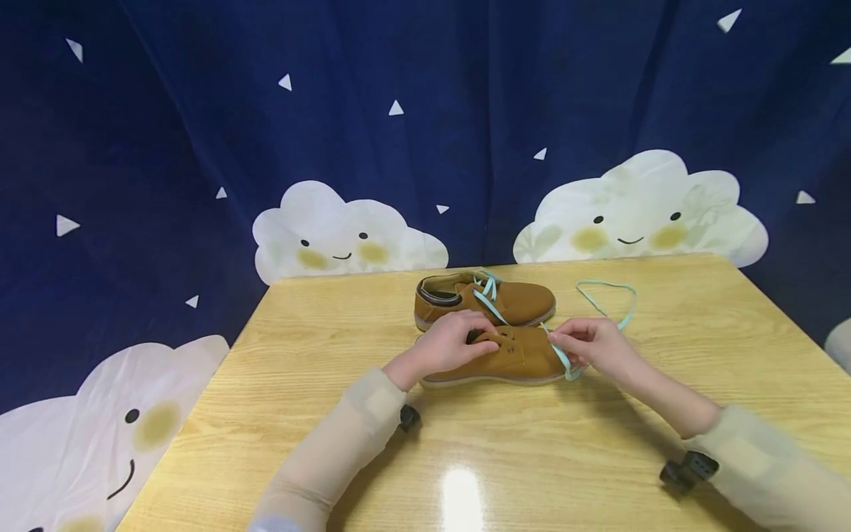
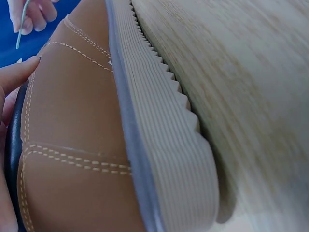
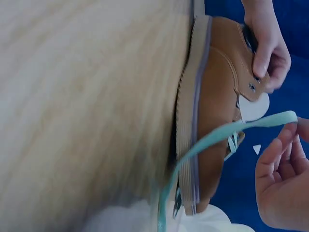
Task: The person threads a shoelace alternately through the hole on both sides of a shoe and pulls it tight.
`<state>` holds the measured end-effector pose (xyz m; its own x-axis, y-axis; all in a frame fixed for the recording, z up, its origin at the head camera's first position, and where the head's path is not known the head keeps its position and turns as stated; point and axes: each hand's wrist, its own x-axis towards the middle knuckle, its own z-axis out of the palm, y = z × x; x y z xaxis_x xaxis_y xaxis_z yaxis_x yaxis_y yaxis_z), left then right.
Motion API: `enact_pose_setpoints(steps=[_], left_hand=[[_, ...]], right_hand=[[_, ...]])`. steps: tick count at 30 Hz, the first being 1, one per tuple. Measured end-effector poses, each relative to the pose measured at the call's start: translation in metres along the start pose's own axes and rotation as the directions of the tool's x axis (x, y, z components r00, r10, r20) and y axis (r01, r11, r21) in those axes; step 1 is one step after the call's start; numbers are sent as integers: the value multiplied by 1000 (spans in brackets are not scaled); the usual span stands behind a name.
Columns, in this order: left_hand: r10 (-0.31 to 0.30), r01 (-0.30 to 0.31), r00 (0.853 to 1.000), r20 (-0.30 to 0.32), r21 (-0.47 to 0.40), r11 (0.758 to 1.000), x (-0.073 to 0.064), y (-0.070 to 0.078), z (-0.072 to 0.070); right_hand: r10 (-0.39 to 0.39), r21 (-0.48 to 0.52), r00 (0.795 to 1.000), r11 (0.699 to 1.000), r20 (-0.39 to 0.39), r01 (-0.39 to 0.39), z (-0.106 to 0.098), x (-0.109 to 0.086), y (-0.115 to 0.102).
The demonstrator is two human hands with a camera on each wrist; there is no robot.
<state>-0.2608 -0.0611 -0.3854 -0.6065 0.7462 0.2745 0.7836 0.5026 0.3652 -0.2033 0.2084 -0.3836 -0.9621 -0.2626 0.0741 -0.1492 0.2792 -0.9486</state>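
Beige sleeves (image 1: 332, 451) nearest, over glossy light-wood table (image 1: 319, 332); beyond, navy curtain (image 1: 399, 44) with smiling white clouds (image 1: 645, 214). Near shoe (image 1: 538, 353), brown, sits mid-table, sole down, toe right, just beside laced far shoe (image 1: 528, 298). Left hand (image 1: 455, 343) pinches near shoe's eyelet flap (image 3: 252, 88); right hand (image 1: 595, 347), by toe, pinches pale-blue lace (image 3: 212, 137).

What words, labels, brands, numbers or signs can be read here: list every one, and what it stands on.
None on the near shoe, far shoe, lace or table.
The blue backdrop shows only pictures: smiling clouds and white triangles.
Any marking on the black wrist devices is too small to read.
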Motion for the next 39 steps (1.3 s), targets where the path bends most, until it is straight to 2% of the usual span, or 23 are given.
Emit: enact_pose_setpoints(steps=[9,14,21,34,39], left_hand=[[-12,12,1000,-1,2,1000,0,2,-1],[-17,17,1000,-7,7,1000,-1,3,-1],[-11,11,1000,-15,16,1000,-1,3,-1],[3,-3,1000,-23,2,1000,-4,2,4],[6,-7,1000,-29,-8,1000,-4,3,2]], right_hand=[[88,-10,995,996,50,-88,19,0,5],[86,-17,992,996,89,-85,29,-1,8],[37,0,990,999,134,-37,38,0,11],[101,-49,993,994,65,-98,48,10,13],[66,-130,998,990,24,-62,48,18,8]])
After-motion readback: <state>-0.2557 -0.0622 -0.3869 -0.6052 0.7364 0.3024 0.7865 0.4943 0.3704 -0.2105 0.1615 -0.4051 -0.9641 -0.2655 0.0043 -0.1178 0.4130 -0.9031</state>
